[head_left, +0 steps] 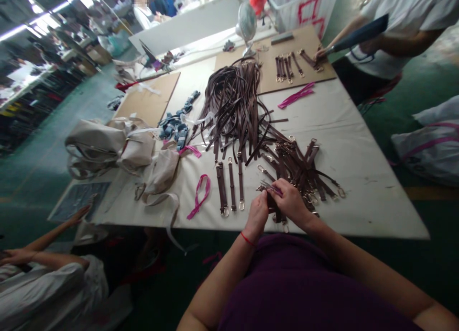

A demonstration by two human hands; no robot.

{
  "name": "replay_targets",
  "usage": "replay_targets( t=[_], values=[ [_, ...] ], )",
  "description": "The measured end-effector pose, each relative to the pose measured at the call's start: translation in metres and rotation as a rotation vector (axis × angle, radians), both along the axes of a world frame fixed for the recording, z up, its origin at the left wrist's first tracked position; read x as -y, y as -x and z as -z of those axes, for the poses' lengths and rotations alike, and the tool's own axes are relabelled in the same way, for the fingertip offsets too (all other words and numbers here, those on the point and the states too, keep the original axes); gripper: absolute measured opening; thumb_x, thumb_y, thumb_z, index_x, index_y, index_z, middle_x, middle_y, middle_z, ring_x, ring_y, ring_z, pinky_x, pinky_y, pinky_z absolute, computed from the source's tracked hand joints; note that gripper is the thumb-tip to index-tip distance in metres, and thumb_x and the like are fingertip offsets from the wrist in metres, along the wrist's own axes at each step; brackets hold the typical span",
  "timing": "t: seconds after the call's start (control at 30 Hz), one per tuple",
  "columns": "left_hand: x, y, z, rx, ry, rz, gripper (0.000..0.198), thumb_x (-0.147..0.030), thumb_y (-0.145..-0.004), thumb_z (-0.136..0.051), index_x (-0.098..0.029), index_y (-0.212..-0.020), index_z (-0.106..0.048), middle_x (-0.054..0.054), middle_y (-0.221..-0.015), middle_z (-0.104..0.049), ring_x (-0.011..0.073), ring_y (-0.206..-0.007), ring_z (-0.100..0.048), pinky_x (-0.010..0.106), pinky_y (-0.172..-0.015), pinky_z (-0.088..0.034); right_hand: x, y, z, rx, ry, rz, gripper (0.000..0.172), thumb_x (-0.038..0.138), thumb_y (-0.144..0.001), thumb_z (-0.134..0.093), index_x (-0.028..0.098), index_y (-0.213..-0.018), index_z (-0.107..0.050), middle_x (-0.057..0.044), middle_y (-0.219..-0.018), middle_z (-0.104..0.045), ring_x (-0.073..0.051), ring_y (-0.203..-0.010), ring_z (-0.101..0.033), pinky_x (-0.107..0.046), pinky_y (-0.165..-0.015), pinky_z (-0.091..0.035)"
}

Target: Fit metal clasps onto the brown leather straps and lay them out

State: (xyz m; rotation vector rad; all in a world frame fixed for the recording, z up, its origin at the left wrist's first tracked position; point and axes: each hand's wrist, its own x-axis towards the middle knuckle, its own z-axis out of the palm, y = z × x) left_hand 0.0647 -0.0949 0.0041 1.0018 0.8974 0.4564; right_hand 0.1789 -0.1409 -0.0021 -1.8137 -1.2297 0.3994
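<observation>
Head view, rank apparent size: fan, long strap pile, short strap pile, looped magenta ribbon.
1. Long strap pile
2. Short strap pile
3. Fan and looped magenta ribbon: too alike to rank; the fan is farther away.

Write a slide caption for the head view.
Left hand and right hand meet at a brown strap beside a strap pile, with a pink ribbon on the table.

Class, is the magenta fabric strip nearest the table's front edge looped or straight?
Looped: the magenta fabric strip curves round, pale tabletop showing through its middle.
</observation>
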Motion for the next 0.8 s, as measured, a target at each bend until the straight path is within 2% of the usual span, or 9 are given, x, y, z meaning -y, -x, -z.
replay_targets(
  t=[0.13, 0.3, 0.47, 0.63, 0.8],
  values=[
    [-0.002, 0.001, 0.003, -0.030, 0.001, -0.018, 0.042, -0.052, -0.087, -0.054, -0.012, -0.090, -0.067, 0.010, -0.084, -0.068, 0.0160, -0.074, -0.062, 0.021, -0.053, -0.047, 0.000, -0.003, -0.002, 0.013, -0.038, -0.064, 0.010, 0.022, -0.087, -0.051, 0.020, -0.079, -0.055, -0.004, -0.081, -0.053, -0.018, -0.075, -0.052, -0.028, -0.069, -0.040],
    [-0.005, -0.002, -0.001, 0.083, 0.274, -0.087, 0.032, -0.045, -0.085, -0.059, -0.017, -0.099, -0.062, 0.005, -0.085, -0.065, 0.0125, -0.068, -0.059, 0.020, -0.050, -0.048, 0.000, -0.009, 0.002, -0.103, -0.055, -0.089, 0.011, 0.026, -0.088, -0.052, 0.020, -0.080, -0.056, -0.001, -0.078, -0.051, -0.016, -0.071, -0.050, -0.027, -0.067, -0.039],
    [-0.006, -0.003, -0.004, 0.184, 0.483, -0.129, 0.018, -0.033, -0.086, -0.060, -0.018, -0.096, -0.060, 0.003, -0.087, -0.065, 0.0117, -0.070, -0.060, 0.022, -0.055, -0.052, 0.000, -0.012, 0.005, -0.155, -0.052, -0.113, 0.014, 0.029, -0.087, -0.054, 0.019, -0.078, -0.054, 0.000, -0.076, -0.049, -0.014, -0.070, -0.049, -0.026, -0.066, -0.039],
    [-0.009, -0.005, -0.002, 0.256, 0.548, -0.227, 0.016, -0.030, -0.089, -0.058, -0.015, -0.090, -0.062, 0.004, -0.085, -0.065, 0.0108, -0.071, -0.062, 0.023, -0.062, -0.053, 0.004, -0.013, 0.005, -0.166, -0.040, -0.114, 0.017, 0.033, -0.087, -0.054, 0.019, -0.078, -0.055, -0.001, -0.076, -0.050, -0.015, -0.070, -0.049, -0.026, -0.065, -0.039],
    [-0.011, -0.007, -0.006, 0.256, 0.560, -0.215, 0.022, -0.032, -0.093, -0.051, -0.013, -0.092, -0.063, 0.006, -0.086, -0.066, 0.0113, -0.071, -0.063, 0.022, -0.060, -0.053, 0.007, -0.014, 0.007, -0.352, 0.001, -0.091, 0.022, 0.040, -0.085, -0.057, 0.019, -0.081, -0.057, 0.000, -0.075, -0.054, -0.015, -0.069, -0.051, -0.026, -0.063, -0.041]
  ],
)
